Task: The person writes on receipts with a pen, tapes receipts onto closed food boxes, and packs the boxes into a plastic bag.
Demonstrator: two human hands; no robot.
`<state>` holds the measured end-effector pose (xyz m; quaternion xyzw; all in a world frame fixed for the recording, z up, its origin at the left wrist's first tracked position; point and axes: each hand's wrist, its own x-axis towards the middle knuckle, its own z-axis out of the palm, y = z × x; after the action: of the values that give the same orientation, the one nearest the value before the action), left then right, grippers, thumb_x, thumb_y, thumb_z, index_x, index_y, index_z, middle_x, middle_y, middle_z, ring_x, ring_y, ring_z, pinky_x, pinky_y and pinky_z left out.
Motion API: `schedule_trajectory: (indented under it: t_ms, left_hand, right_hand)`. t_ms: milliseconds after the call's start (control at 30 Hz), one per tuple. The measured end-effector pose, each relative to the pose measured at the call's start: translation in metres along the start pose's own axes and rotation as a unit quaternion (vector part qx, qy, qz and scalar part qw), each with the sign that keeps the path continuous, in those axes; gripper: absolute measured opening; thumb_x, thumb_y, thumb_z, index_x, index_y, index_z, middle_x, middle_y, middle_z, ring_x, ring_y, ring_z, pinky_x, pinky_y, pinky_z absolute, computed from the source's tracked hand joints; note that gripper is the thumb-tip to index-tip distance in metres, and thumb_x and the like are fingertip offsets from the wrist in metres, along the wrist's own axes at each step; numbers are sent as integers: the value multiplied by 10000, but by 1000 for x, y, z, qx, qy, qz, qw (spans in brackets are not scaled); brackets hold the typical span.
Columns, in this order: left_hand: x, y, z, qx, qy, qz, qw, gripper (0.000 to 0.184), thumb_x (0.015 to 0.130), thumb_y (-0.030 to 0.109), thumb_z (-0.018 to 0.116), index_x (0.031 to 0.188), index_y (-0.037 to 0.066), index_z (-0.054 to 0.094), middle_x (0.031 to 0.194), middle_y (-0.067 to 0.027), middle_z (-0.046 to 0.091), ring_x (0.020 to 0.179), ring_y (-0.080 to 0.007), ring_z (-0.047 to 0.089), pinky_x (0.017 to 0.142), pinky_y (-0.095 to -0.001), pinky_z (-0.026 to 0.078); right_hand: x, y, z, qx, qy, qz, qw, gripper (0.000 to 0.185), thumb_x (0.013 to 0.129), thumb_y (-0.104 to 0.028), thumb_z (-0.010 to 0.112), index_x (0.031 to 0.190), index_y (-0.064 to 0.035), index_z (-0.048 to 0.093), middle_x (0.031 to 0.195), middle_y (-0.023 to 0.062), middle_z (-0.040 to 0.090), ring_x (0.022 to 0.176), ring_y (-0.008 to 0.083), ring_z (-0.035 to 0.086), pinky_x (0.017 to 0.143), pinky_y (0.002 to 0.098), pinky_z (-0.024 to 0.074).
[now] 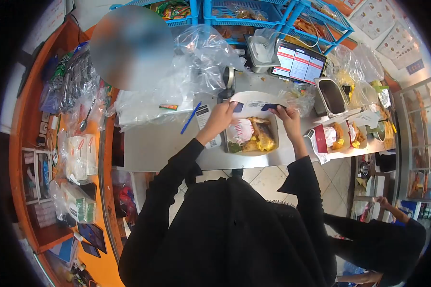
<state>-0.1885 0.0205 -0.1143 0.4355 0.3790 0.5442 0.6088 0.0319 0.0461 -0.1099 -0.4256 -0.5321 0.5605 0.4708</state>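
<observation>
In the head view an open cardboard meal box [274, 147] sits on the metal counter in front of me. Inside lie a round bundle in white paper with red print [242, 130], yellow food [265, 142] and a dark green packet [234, 147]. The box's pale lid [256, 99] is raised at the back. My left hand [221, 118] pinches the lid's left side, fingers closed. On its right side, my right hand [288, 117] is closed on the lid too. A blue pen [190, 118] and a printed slip [203, 115] lie left of the box.
Two more filled boxes [331, 137] stand at the counter's right. Behind are a tablet [299, 62], a metal container [331, 97] and blue baskets [237, 14]. Clear plastic bags [153, 95] cover the left part. Another person's hand [383, 202] shows at lower right.
</observation>
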Motion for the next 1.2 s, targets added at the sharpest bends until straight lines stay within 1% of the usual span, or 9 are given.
schedule_trajectory:
  t_ms: [67,133,167,233,367,600,867,1133,1200]
  left_hand:
    - [6,34,8,490,10,27,871,320,820,279,409,829,-16,536,663,-176,555,575,-305,539,487,-367,394]
    - [9,48,19,534,29,44,844,403,814,346,391,723,-18,539,589,-183,528,561,-318,522,509,-392,393]
    - [10,54,20,578,11,14,816,415,813,362,383,731,-12,541,597,-183,530,557,-329,516,506,-402,388]
    - [14,48,12,653,15,24,756,326,797,323,442,783,24,572,613,-141,559,456,-249,504,451,-338,383]
    - [17,28,14,312,75,150,935,186,743,127,554,921,96,595,693,-22,600,448,-2,361,398,-163,286]
    - [21,28,-2,341,64,179,921,204,760,86,519,955,81,580,774,-47,612,506,-12,447,441,-165,349]
    - [24,38,-7,224,-60,105,967,172,757,5,475,856,29,613,959,-126,562,879,-148,527,744,-227,413]
    - [25,50,-2,158,-48,18,986,414,750,68,517,1148,40,406,1076,-106,497,907,-132,505,780,-251,391]
    - [19,43,-13,170,-63,15,983,450,755,70,510,1179,37,363,1093,-111,482,917,-151,503,785,-265,385]
  right_hand:
    - [9,-4,-8,-22,9,-23,999,240,808,-142,457,947,44,520,831,104,579,809,168,547,657,274,463]
    - [14,-43,-13,-420,-1,141,896,210,788,-152,500,881,27,557,785,111,592,764,149,556,640,274,449]
    - [14,-42,-17,-416,-2,140,898,210,788,-152,500,881,27,557,785,111,592,764,149,556,640,274,449]
    - [11,-40,-22,-497,43,-125,858,150,752,-122,544,838,-7,588,802,111,594,685,141,563,625,251,439]
    - [19,-50,-16,-213,64,-207,953,114,743,-99,546,810,-30,606,817,86,600,696,142,563,624,244,438]
    - [36,-29,-27,-223,-48,-237,945,168,709,19,504,829,-45,605,828,82,597,732,166,570,650,240,434]
    - [40,-22,-26,-209,-37,-262,942,177,682,33,533,825,-49,597,794,62,584,725,140,552,640,230,416]
    - [40,-10,-21,-14,-78,-57,995,292,681,-60,608,968,-74,560,782,11,562,682,68,487,615,217,394]
    - [25,-35,-25,-153,-104,-44,982,318,687,-48,587,1001,-79,542,823,47,569,730,104,514,648,233,404]
